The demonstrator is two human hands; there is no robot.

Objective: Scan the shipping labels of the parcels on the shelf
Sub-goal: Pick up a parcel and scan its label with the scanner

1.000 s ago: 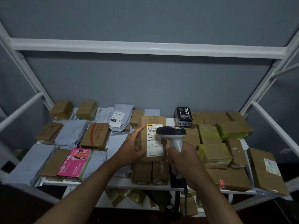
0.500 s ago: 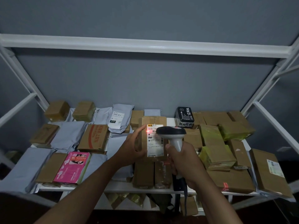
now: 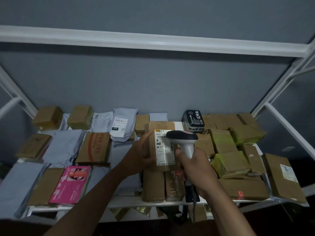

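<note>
The label (image 3: pixel 164 148) on the box (image 3: pixel 160 145) your left hand (image 3: pixel 143 155) grips must face the scanner (image 3: pixel 183 142) gripped in your right hand (image 3: pixel 194 167); hold both steady.

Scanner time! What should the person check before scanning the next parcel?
1. Scanner gripped firmly by the right hand: ok.
2. Box held up by the left hand, label facing the scanner: ok.
3. Label unblocked: not ok; the scanner head covers its upper right corner in this view.
4. Scan registered: cannot tell; no red light shows on the label now.
5. Next label ready: ok; the grey bag at the back shows its label face up.
6. Spot to put the box back: cannot tell; the hands hide it.
</note>
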